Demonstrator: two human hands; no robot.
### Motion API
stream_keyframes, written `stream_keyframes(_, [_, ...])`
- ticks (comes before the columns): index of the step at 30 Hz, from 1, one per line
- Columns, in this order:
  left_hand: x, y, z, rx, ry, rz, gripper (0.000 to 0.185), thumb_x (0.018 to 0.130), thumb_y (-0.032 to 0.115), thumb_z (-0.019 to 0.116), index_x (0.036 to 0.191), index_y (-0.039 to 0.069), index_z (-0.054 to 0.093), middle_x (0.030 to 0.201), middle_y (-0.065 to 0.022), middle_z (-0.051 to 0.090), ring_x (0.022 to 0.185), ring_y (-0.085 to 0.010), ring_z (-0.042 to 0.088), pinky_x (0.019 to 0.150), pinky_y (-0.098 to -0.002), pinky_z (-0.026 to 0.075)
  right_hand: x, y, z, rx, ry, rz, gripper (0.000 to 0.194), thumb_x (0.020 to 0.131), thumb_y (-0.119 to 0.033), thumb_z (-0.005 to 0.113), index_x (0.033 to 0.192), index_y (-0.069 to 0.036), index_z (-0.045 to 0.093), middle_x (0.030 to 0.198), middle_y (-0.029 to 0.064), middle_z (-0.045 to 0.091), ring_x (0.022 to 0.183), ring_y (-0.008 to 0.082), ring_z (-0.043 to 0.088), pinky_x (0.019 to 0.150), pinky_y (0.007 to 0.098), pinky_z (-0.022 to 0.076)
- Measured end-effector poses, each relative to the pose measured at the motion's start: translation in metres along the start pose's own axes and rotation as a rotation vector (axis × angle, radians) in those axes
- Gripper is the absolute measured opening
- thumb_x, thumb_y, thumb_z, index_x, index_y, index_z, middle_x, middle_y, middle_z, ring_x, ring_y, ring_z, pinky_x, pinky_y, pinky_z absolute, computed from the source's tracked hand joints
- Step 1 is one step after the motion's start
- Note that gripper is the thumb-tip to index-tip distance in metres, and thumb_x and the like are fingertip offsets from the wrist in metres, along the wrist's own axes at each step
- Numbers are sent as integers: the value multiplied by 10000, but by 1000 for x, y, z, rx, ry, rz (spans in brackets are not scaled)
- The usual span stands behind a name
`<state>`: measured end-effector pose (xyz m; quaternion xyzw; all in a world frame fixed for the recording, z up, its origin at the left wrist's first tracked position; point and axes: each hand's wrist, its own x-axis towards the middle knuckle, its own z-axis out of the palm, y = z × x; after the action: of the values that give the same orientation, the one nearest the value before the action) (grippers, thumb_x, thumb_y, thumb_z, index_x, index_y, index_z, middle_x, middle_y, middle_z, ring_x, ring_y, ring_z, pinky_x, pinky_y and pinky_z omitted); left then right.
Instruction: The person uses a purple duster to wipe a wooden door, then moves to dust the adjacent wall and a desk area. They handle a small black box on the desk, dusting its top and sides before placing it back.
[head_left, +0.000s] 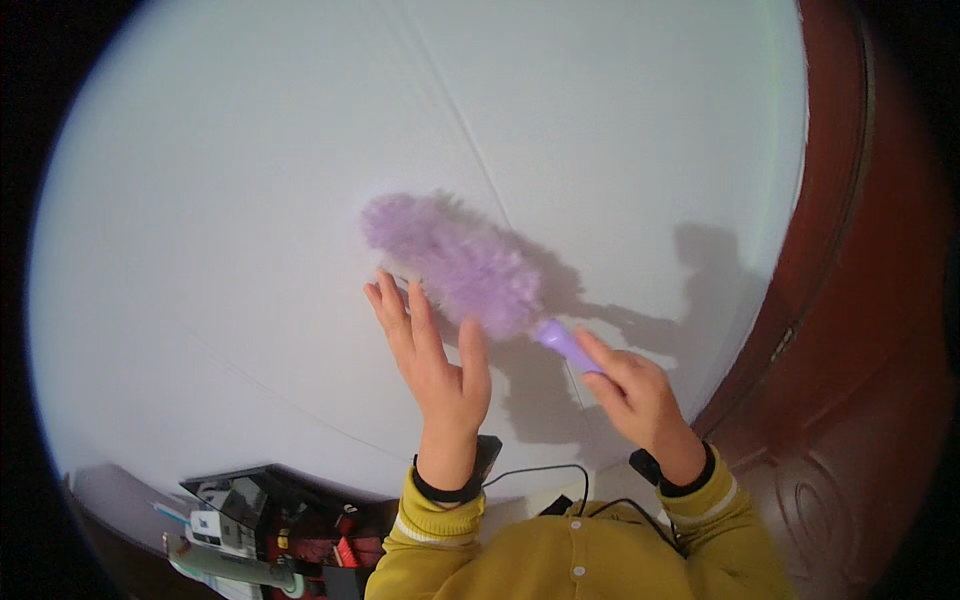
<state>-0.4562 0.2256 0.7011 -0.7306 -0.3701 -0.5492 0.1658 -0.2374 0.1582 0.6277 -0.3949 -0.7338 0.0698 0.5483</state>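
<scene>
A fluffy purple duster (457, 262) lies slantwise in front of the pale wall (225, 187), its head pointing up and left. My right hand (637, 394) is closed around its smooth purple plastic handle (566, 345). My left hand (439, 360) is raised with fingers spread, just below the duster head and holding nothing. Its thumb overlaps the head's lower edge; whether they touch, I cannot tell. Between the left fingertips and the fibres shows the edge of a small pale object (403, 271), mostly hidden.
A reddish-brown panelled wooden door (862, 337) stands at the right. Lower left, a dark surface holds a black-framed item (232, 491), a small white box (214, 529) and a grey roll-like object (232, 566). A black cable (540, 469) loops between my wrists. A narrow ridge (465, 127) runs down the wall.
</scene>
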Motion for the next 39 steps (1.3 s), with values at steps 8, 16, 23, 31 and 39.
stream_keyframes(8, [-2, -15, -21, 50, 125, -130, 652, 927, 98, 617, 1534, 13, 392, 1634, -269, 254, 1512, -527, 165, 1201, -578, 193, 47, -14, -17, 257, 391, 359, 594, 991, -42, 549, 1564, -80, 398, 899, 69, 583, 664, 143, 497, 630, 314, 466])
stream_keyframes(16, [-10, -41, -63, 21, 232, -236, 584, 1010, 163, 525, 1548, 3, 363, 1634, -272, 251, 1525, -494, 164, 1211, -550, 185, 55, -57, 0, 284, -196, -44, 516, 964, -32, 608, 1473, -36, 519, 849, 71, 629, 618, 111, 501, 578, 270, 453])
stream_keyframes(23, [-20, -68, -95, 56, 324, -364, 574, 1038, 180, 479, 1555, -19, 331, 1637, -274, 240, 1532, -474, 155, 1219, -538, 172, 106, -75, 27, 579, 535, 69, 485, 1034, -54, 525, 1513, -30, 452, 899, 16, 614, 562, 45, 428, 464, 200, 368])
stream_keyframes(31, [-50, -90, -129, -95, 567, -517, 584, 1081, 241, 414, 1575, -32, 266, 1661, -256, 175, 1550, -396, 149, 1234, -484, 159, 106, -125, 97, 162, -460, -359, 516, 896, 9, 642, 1405, -58, 589, 800, 122, 588, 573, 226, 492, 574, 351, 453])
stream_keyframes(39, [-77, -90, -143, 3, 554, -603, 574, 1064, 177, 415, 1581, -15, 258, 1672, -256, 123, 1556, -404, 111, 1239, -482, 141, 113, -131, 68, -117, 63, -353, 412, 911, 19, 623, 1318, -40, 654, 780, 121, 547, 653, 236, 510, 599, 349, 438])
